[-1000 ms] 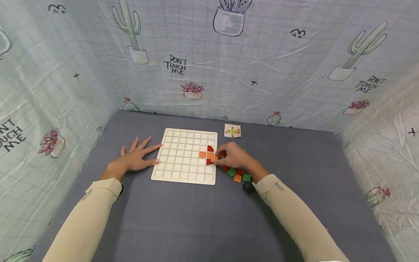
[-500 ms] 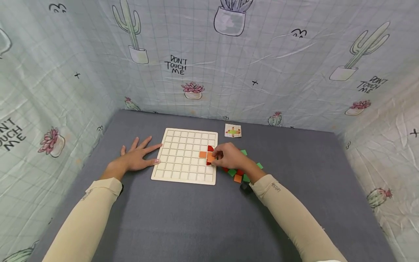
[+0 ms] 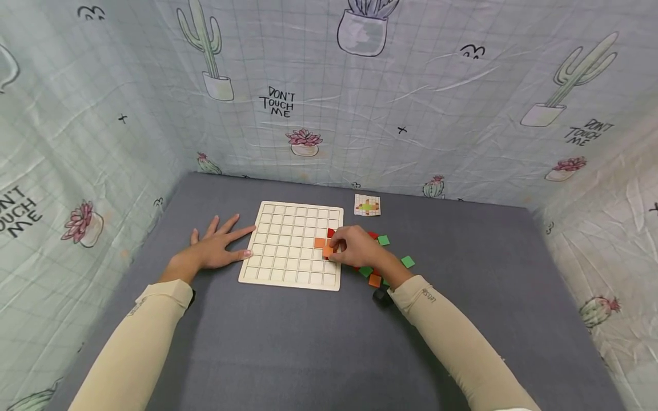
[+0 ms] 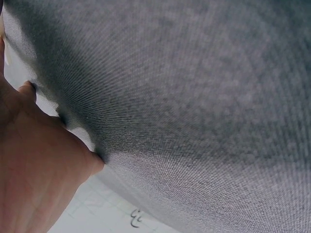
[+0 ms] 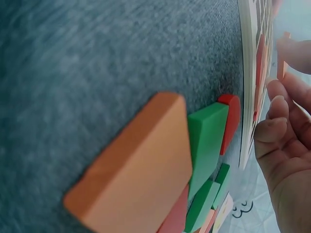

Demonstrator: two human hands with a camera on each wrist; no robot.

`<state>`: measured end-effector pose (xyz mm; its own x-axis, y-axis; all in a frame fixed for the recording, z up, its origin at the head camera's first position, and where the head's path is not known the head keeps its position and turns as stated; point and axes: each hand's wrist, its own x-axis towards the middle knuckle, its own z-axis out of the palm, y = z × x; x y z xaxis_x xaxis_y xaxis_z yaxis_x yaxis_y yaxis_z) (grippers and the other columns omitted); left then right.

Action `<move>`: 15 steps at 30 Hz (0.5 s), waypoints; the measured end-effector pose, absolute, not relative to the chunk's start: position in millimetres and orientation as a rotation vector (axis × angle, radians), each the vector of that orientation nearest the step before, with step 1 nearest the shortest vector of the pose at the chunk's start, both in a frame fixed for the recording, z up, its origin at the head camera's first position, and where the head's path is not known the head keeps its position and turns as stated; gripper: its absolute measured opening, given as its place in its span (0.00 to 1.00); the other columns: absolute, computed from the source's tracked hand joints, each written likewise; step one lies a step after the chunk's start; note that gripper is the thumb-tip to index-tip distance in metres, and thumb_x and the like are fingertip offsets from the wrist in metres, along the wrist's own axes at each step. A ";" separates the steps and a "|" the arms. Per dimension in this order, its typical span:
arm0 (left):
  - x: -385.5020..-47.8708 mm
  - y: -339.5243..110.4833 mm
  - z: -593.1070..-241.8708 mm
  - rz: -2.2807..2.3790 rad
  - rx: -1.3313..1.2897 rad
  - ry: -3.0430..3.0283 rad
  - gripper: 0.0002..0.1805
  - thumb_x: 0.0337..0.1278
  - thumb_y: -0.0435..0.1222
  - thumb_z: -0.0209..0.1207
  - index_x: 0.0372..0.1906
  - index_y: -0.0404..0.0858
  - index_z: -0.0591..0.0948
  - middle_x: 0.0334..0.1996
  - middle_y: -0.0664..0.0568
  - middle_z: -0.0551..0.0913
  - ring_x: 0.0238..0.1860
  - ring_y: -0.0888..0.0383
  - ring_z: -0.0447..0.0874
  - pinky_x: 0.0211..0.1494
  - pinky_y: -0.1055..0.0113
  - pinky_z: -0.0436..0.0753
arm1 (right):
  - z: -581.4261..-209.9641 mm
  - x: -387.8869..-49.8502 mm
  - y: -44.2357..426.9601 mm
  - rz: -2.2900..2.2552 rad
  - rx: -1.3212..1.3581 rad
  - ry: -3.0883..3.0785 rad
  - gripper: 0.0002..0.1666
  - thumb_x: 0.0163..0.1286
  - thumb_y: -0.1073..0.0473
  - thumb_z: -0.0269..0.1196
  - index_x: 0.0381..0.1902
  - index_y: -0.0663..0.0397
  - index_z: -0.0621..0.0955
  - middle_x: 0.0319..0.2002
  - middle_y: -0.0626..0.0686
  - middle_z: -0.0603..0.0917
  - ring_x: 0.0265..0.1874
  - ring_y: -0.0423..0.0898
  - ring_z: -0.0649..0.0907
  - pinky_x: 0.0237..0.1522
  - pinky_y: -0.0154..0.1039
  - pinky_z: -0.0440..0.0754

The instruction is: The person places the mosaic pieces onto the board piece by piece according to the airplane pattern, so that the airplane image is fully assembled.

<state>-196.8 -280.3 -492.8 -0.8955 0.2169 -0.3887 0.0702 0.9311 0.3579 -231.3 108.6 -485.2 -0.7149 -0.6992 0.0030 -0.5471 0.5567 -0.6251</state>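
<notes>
The right hand pinches an orange tile in its fingers above the right side of the gridded board; the left hand, fingers spread, touches the left edge. Squaring the tile before lowering should spare the neighbouring orange square.

The board looks like smooth, dull wood. The orange block and green block are smooth, with a soft shine. The table cover is woven cloth, dull and a bit rough. The wall sheet is thin, crinkly cloth. The card looks like paper.
</notes>
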 end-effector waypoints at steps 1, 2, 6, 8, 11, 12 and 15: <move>-197.0 -280.0 -492.6 0.463 0.209 2.656 0.46 0.66 0.71 0.52 0.84 0.62 0.55 0.87 0.47 0.35 0.83 0.27 0.23 0.71 0.17 0.27 | -485.1 -231.1 107.9 -0.892 -1.036 2.550 0.10 0.64 0.61 0.75 0.42 0.58 0.89 0.37 0.52 0.88 0.31 0.38 0.79 0.37 0.32 0.80; -197.3 -280.0 -492.5 0.457 0.210 2.655 0.46 0.67 0.71 0.52 0.84 0.62 0.55 0.87 0.47 0.35 0.83 0.28 0.23 0.71 0.17 0.27 | -485.1 -230.8 107.3 -0.891 -1.033 2.551 0.10 0.64 0.61 0.75 0.42 0.58 0.89 0.37 0.52 0.88 0.31 0.38 0.79 0.37 0.32 0.80; -197.0 -279.4 -491.9 0.454 0.209 2.653 0.45 0.68 0.71 0.52 0.84 0.62 0.55 0.87 0.47 0.35 0.83 0.27 0.23 0.71 0.16 0.27 | -486.3 -230.7 105.0 -0.888 -1.030 2.553 0.10 0.64 0.61 0.75 0.42 0.58 0.89 0.38 0.52 0.88 0.31 0.38 0.79 0.37 0.32 0.80; -196.7 -279.8 -491.3 0.459 0.209 2.653 0.46 0.67 0.71 0.52 0.84 0.62 0.55 0.87 0.47 0.35 0.83 0.27 0.23 0.71 0.16 0.27 | -487.7 -231.1 104.2 -0.878 -1.043 2.558 0.10 0.64 0.61 0.75 0.42 0.58 0.89 0.38 0.52 0.88 0.31 0.38 0.79 0.37 0.32 0.80; -196.7 -280.2 -491.6 0.456 0.208 2.654 0.46 0.67 0.71 0.52 0.84 0.63 0.55 0.87 0.47 0.35 0.83 0.27 0.23 0.71 0.16 0.27 | -489.9 -231.5 102.9 -0.864 -1.059 2.567 0.10 0.64 0.60 0.75 0.42 0.58 0.89 0.39 0.52 0.88 0.32 0.39 0.80 0.38 0.32 0.80; -196.7 -280.2 -491.5 0.457 0.210 2.656 0.46 0.67 0.71 0.52 0.84 0.63 0.55 0.87 0.47 0.35 0.83 0.27 0.23 0.71 0.16 0.27 | -490.4 -231.4 102.5 -0.861 -1.062 2.571 0.10 0.64 0.60 0.75 0.43 0.58 0.89 0.39 0.52 0.88 0.32 0.39 0.80 0.39 0.32 0.80; -196.9 -279.5 -491.0 0.452 0.205 2.655 0.45 0.67 0.71 0.52 0.84 0.63 0.55 0.87 0.47 0.35 0.83 0.28 0.23 0.72 0.17 0.27 | -491.2 -230.8 101.5 -0.864 -1.059 2.573 0.11 0.64 0.60 0.75 0.43 0.58 0.89 0.39 0.52 0.88 0.34 0.40 0.81 0.40 0.33 0.81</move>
<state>-196.9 -279.5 -491.0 -0.8936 0.2136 -0.3947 0.0708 0.9356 0.3460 -230.8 101.5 -491.2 -0.7133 -0.7007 0.0136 -0.5668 0.5654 -0.5992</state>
